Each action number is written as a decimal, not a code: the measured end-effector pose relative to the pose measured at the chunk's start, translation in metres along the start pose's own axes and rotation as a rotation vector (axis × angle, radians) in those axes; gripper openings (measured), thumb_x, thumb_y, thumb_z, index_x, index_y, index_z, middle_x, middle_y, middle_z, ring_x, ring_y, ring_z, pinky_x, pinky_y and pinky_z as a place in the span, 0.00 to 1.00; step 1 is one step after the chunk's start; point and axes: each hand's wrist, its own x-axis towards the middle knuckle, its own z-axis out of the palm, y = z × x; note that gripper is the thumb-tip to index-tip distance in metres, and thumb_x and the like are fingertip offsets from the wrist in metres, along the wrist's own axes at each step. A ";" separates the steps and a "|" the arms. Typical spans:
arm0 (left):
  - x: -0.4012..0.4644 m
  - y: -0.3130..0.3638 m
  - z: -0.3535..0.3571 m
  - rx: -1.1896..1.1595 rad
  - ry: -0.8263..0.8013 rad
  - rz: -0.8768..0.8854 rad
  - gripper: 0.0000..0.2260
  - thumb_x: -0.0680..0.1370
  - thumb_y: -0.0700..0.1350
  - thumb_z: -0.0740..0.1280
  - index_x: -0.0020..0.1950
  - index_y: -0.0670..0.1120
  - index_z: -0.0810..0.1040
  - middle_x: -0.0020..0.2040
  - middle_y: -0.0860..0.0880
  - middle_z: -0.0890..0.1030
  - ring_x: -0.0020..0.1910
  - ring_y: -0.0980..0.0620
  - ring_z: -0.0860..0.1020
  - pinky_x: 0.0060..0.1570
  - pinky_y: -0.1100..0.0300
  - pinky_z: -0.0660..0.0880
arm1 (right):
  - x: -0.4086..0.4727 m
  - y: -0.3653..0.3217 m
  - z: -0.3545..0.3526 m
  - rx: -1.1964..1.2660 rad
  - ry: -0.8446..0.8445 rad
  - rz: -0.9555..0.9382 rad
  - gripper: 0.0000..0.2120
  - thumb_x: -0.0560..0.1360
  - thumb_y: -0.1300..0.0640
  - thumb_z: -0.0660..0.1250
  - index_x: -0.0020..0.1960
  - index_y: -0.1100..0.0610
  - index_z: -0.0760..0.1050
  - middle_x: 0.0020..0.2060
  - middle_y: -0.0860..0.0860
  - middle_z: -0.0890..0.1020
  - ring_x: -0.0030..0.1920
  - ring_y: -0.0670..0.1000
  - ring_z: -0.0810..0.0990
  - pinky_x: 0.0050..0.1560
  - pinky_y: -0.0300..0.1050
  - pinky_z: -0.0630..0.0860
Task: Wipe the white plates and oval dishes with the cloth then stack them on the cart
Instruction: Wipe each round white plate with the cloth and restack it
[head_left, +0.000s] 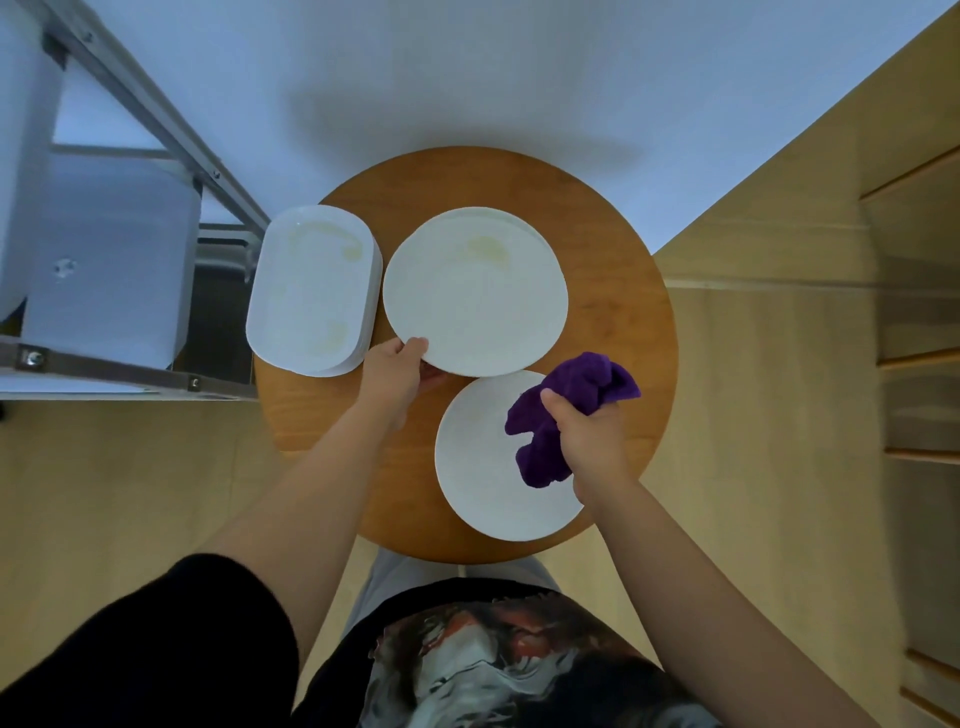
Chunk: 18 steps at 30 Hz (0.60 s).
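A round wooden counter (613, 249) stands in front of the person, and three lots of white crockery crowd its top. On the left a stack of oval dishes (311, 291) hangs a little over the edge, its top dish streaked with yellowish smears. Just beside it sits a stack of round plates (475, 291), with a faint yellow stain near its far rim. The left hand (397, 371) pinches the near rim of the top plate, thumb on top and fingers curled beneath. Nearer the person lies a single plate (483, 467), its far edge tucked under the lifted rim. The right hand (589, 436) clutches a bunched purple cloth (571, 400) over that plate's right side. A metal cart (156, 119) carrying grey bins stands left of the counter.
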 end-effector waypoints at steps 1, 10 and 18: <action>-0.006 -0.002 -0.004 -0.009 -0.010 0.000 0.09 0.82 0.42 0.58 0.56 0.42 0.76 0.49 0.47 0.80 0.45 0.52 0.79 0.38 0.64 0.78 | -0.001 -0.001 -0.001 0.023 0.010 -0.002 0.09 0.73 0.56 0.70 0.43 0.47 0.71 0.39 0.47 0.79 0.42 0.47 0.78 0.36 0.42 0.71; -0.088 -0.012 -0.029 0.025 -0.173 0.122 0.08 0.80 0.44 0.62 0.45 0.49 0.80 0.42 0.53 0.85 0.42 0.53 0.83 0.38 0.63 0.79 | -0.026 -0.014 -0.026 0.302 -0.031 0.075 0.14 0.68 0.69 0.70 0.45 0.51 0.76 0.37 0.46 0.84 0.46 0.53 0.81 0.49 0.50 0.77; -0.135 0.024 -0.051 -0.418 -0.418 -0.106 0.19 0.71 0.66 0.63 0.55 0.56 0.80 0.49 0.52 0.85 0.51 0.46 0.82 0.43 0.48 0.80 | -0.079 -0.018 -0.074 0.342 -0.266 -0.001 0.15 0.71 0.73 0.61 0.50 0.57 0.78 0.43 0.51 0.85 0.43 0.53 0.83 0.47 0.50 0.78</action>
